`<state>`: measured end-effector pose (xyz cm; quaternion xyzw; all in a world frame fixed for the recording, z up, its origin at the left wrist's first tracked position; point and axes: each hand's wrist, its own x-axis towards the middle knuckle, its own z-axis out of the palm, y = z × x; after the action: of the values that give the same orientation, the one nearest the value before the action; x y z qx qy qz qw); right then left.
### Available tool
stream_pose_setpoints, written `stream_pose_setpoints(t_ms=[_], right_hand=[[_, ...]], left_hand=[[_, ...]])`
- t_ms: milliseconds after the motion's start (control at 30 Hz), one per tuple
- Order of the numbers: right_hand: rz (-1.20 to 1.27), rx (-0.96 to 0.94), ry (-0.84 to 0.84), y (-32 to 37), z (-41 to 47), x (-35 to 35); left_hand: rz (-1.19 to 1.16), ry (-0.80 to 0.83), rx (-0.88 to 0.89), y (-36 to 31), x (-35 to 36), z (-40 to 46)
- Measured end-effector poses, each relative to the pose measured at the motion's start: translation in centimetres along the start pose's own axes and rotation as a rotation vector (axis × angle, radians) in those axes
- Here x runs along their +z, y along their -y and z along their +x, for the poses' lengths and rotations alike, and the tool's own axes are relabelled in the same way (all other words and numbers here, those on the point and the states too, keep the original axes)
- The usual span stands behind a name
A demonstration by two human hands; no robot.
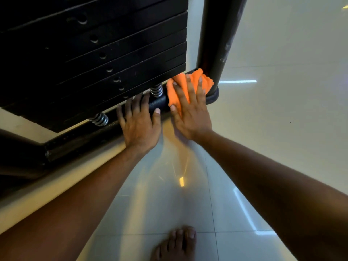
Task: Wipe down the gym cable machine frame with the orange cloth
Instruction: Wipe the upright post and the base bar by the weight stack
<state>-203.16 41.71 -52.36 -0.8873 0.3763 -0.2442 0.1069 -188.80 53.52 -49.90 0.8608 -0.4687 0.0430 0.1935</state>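
Glossy tiles (273,129); flat right hand (190,112) presses crumpled cloth (175,93).

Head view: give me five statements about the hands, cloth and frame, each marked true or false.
1. The right hand presses the orange cloth flat with spread fingers. True.
2. The left hand holds a second cloth. False: it rests bare on the base bar.
3. The cloth lies near the foot of the upright post. True.
4. The cloth is draped over the top of the weight stack. False: it sits on the base bar below the stack's corner.
5. A shoe shows at the bottom edge. False: a bare foot stands on the tiled floor.
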Motion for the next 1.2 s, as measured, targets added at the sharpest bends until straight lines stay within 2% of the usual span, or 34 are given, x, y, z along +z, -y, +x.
stream_pose_setpoints(t_ms=[100,200,267,367,467,567,633,733,833,933,1000,1100,1200], right_hand=[[-0.022,-0.156,0.072,0.4,0.0,-0.2],[-0.111,-0.282,0.074,-3.2,1.8,-2.2],[-0.095,-0.186,0.078,-4.6,2.5,-3.6],[-0.037,-0.078,0.071,-1.9,1.5,-3.0],[-0.065,-0.215,0.110,-0.2,0.5,-1.7],[-0.125,-0.316,0.087,-3.0,2.0,-3.4],[-0.077,-0.224,0.071,-4.3,2.6,-4.5],[-0.037,-0.070,0.052,-0.9,1.9,-3.3],[-0.036,-0.170,0.100,1.3,1.4,-1.8],[-0.128,-0.306,0.090,-2.0,2.9,-3.8],[-0.120,-0.225,0.079,-3.7,3.9,-4.9],[-0.063,-0.076,0.063,-1.1,2.7,-3.6],[-0.065,-0.176,0.149,0.6,-0.1,-2.1]], left_hand=[[-0.028,0.006,-0.098,-1.8,0.2,0.3],[-0.043,-0.010,-0.115,-2.0,0.5,0.3],[-0.027,-0.016,-0.084,-1.4,0.6,0.1],[-0.024,-0.010,-0.059,-1.1,0.7,0.0],[-0.010,-0.015,-0.049,-1.1,0.8,0.0],[0.002,-0.031,-0.033,-0.8,1.0,-0.2],[0.005,-0.027,-0.033,-0.7,1.1,-0.2],[0.002,-0.017,-0.035,-0.8,1.1,-0.2],[0.004,-0.022,-0.039,-0.8,1.0,-0.3],[0.003,-0.018,-0.030,-0.8,0.9,-0.3],[0.002,-0.004,-0.032,-0.7,0.7,-0.3],[-0.006,0.015,-0.028,-0.5,0.5,-0.1],[0.010,0.022,-0.007,-0.3,0.4,-0.2]])
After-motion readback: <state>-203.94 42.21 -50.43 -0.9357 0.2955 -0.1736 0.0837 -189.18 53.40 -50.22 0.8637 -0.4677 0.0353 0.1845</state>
